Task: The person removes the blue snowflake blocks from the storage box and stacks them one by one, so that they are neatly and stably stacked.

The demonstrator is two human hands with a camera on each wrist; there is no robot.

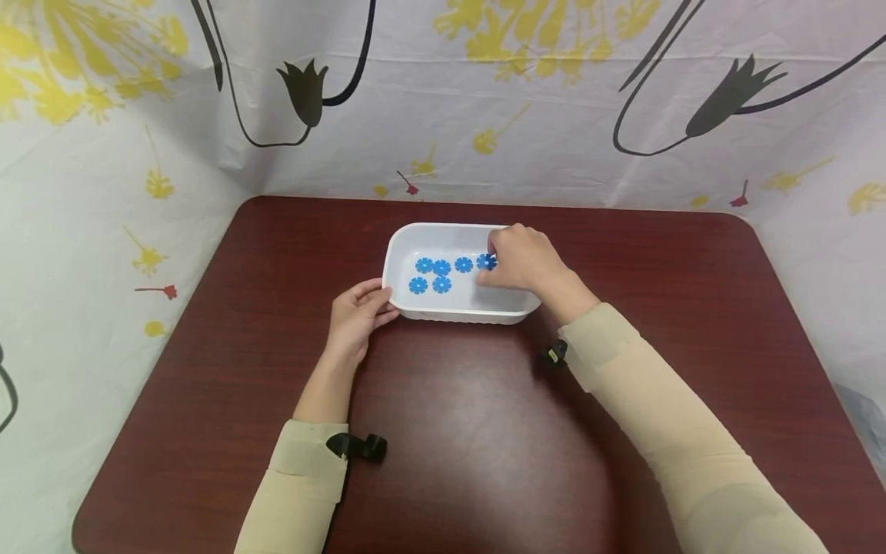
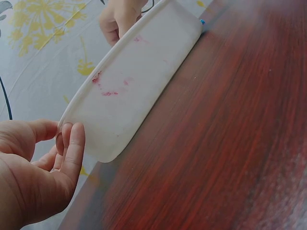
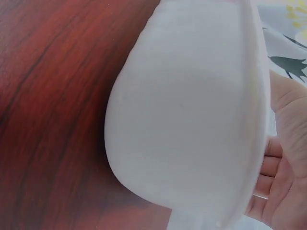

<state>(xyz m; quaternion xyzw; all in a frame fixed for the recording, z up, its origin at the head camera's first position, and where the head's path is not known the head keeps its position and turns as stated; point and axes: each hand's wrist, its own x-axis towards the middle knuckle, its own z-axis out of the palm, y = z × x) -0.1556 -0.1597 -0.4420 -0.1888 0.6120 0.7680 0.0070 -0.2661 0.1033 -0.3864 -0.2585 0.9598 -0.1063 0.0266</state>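
A white rectangular tray with rounded corners stands on the table. Several blue snowflake discs lie on its floor, most toward the left and middle. My left hand pinches the tray's left rim, thumb on top and fingers beneath. Over the right part of the tray, my right hand reaches in, thumb and forefinger around a blue disc that it partly covers. In the right wrist view the tray's outer wall hides the fingertips of that hand.
The dark red-brown wooden table extends around the tray. Behind it hangs a white patterned cloth. Black straps with small devices sit on the left cuff and the right cuff. Reddish smudges mark the tray's outside.
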